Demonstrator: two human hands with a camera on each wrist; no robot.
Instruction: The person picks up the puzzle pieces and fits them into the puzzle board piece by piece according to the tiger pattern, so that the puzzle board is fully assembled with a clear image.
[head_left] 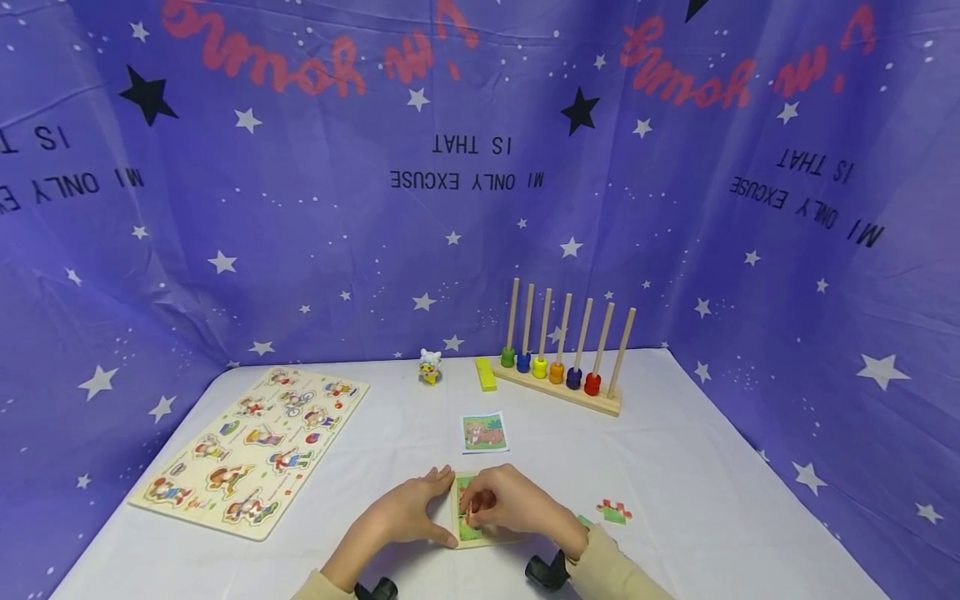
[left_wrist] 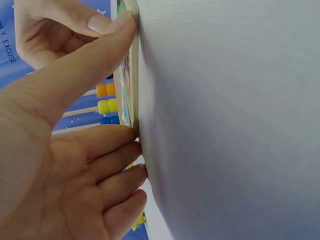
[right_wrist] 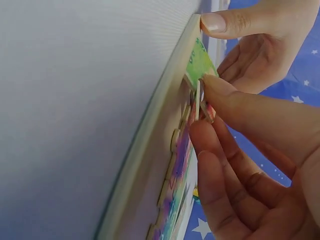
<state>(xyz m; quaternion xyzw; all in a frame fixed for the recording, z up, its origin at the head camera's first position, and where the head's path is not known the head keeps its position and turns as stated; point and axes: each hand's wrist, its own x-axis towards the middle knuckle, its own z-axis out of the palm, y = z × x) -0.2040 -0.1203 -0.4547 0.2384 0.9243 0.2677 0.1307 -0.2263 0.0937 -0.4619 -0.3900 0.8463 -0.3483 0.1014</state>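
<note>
A small wooden jigsaw board (head_left: 454, 521) with a raised rim lies at the near middle of the table, partly hidden by the hands. My left hand (head_left: 408, 508) stands at its left side, fingers spread; the thumb presses one corner and the index fingertip touches the far corner. Above the board, my right hand (head_left: 516, 502) pinches a small puzzle piece (right_wrist: 207, 111) between thumb and fingers. Green and coloured pieces lie inside the rim in the right wrist view. A red-and-green piece (head_left: 615, 512) lies loose to the right, near another partly covered green piece (head_left: 584, 521).
A square picture card (head_left: 485, 435) lies beyond the board. Farther back stand a small toy figure (head_left: 429, 367), a yellow block (head_left: 486, 374) and a peg rack (head_left: 558, 390) with coloured beads. A large wooden picture board (head_left: 251, 450) lies left. Purple cloth (head_left: 337, 250) hangs around the table.
</note>
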